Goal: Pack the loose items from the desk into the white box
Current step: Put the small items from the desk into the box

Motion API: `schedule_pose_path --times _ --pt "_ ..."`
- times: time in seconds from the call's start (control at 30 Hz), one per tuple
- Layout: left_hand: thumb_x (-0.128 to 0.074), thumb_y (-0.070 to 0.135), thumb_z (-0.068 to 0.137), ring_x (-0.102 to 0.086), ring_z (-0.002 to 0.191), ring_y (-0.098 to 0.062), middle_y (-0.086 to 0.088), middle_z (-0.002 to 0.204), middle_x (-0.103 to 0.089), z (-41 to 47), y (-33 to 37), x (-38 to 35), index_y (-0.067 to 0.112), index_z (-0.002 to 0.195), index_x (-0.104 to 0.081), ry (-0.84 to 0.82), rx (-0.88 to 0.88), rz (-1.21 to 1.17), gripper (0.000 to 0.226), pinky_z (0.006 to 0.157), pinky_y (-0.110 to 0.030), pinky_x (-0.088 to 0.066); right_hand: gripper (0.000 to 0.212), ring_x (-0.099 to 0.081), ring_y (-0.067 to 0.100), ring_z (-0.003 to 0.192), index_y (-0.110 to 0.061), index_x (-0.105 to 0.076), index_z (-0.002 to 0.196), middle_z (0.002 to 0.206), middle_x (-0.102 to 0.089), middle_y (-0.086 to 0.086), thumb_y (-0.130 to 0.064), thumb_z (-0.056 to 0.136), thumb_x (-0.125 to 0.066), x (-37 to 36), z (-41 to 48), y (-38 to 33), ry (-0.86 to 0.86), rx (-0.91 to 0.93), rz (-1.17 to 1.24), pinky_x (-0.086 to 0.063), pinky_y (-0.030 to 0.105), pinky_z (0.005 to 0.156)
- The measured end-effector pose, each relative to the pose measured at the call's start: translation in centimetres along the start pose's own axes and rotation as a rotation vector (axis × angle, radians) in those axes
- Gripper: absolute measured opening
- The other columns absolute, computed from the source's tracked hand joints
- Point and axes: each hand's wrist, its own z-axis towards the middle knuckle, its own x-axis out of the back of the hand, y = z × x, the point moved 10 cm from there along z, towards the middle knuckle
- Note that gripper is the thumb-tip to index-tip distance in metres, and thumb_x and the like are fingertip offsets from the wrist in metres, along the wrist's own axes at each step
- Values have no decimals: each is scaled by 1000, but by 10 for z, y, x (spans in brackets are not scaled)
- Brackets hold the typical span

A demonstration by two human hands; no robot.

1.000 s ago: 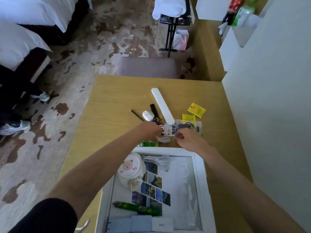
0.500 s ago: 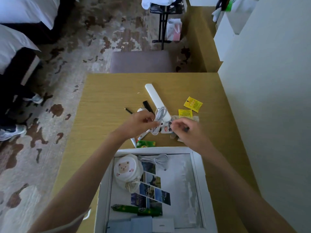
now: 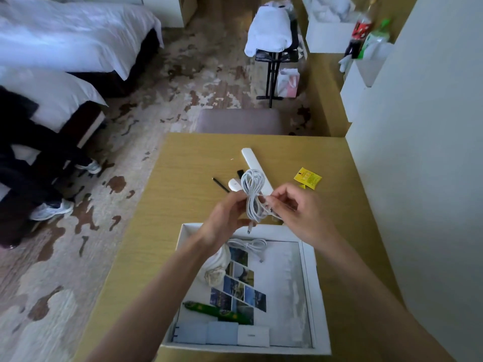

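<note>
- Worktop (image 3: 183,184): wooden surface. The white box (image 3: 310,283) sits open at its near edge.
- Green packet (image 3: 217,310): lies flat inside the white box, toward the near left corner.
- Black pen (image 3: 220,184): lies flat on the worktop beyond the white box's far left corner.
- Left hand (image 3: 224,218): raised over the far edge of the white box. Its fingers are curled round the lower part of the white cable (image 3: 252,192).
- White cable: a coiled bundle held in the air between both hands, above the white box's far edge. One plug end hangs toward the far rim.
- Second cable (image 3: 248,244): lies inside the white box, against the far wall.
- White bar (image 3: 247,156): lies on the worktop beyond the white box, partly hidden behind the held coil.
- Right hand (image 3: 300,215): raised over the far right of the white box. Thumb and forefinger pinch the coil at its middle.
- Yellow sachet (image 3: 308,177): lies flat on the worktop beyond the white box's far right corner, clear of the hands.
</note>
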Motion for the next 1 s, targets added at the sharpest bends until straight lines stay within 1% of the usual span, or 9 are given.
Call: schedule_pose_path --times 0.1,0.27,0.37,0.47,0.53,0.73,0.83,0.93,1.0 --pt "-51 43 91 -57 84 -17 -5 91 -65 -12 -3 -4 8 105 -63 49 -2 97 40 70 -26 -48 9 -57 3 54 -19 -66 80 65 -65 -6 -24 88 -68 0 -7 -8 -23 4 -31 -43 19 49" --pt "-58 31 89 -55 68 -13 -1 74 -62 -30 -2 -3 16 85 -66 124 -38 108 19 65 -28 -41 13 -46 -1 48 -20 -68 72 55 -59 -9 -24 83 -71 -1 -19 -15 -82 -49 -23 -33 12 48" --pt "-57 30 90 -52 65 -13 -2 72 -58 -41 -9 -4 14 81 -64 141 -14 115 19 65 -28 -40 19 -40 1 46 -20 -64 64 49 -52 -9 -21 81 -71 -7 -30 -18 -116 -61 -22 -31 15 46" --pt "-58 34 82 -48 67 -19 -9 72 -54 -50 -15 -5 10 78 -60 166 -10 193 24 67 -33 -39 18 -39 5 45 -15 -65 67 48 -49 -7 -20 82 -70 -18 -42 -18 -186 -79 3 -30 15 44" --pt "-56 34 79 -49 65 -17 -6 69 -56 -54 -15 -5 10 72 -61 189 -26 265 25 65 -35 -39 17 -37 6 45 -14 -65 67 48 -47 -7 -21 82 -70 -23 -47 -19 -213 -82 21 -29 17 43" --pt "-56 23 86 -49 55 -9 5 59 -57 -60 -20 3 22 61 -64 212 -59 432 26 53 -22 -40 19 -36 9 44 -17 -63 63 46 -46 -6 -18 82 -69 -32 -56 -18 -226 -103 66 -30 23 44" --pt "-57 21 83 -45 53 -10 4 56 -53 -63 -23 10 18 61 -62 239 -68 494 23 51 -25 -37 18 -36 11 45 -16 -63 64 45 -45 -6 -17 82 -68 -41 -59 -17 -264 -125 72 -32 30 47" --pt "-55 29 77 -47 56 -15 -3 59 -54 -64 -21 12 11 65 -62 254 -73 524 22 56 -32 -37 17 -38 8 45 -17 -64 67 47 -47 -6 -20 84 -69 -44 -61 -17 -242 -136 87 -32 25 46" --pt "-56 30 85 -51 60 -14 -1 64 -58 -62 -16 10 6 74 -63 219 -77 529 28 60 -31 -40 16 -42 6 45 -21 -65 70 51 -53 -5 -26 85 -69 -36 -58 -20 -187 -87 26 -34 21 45"
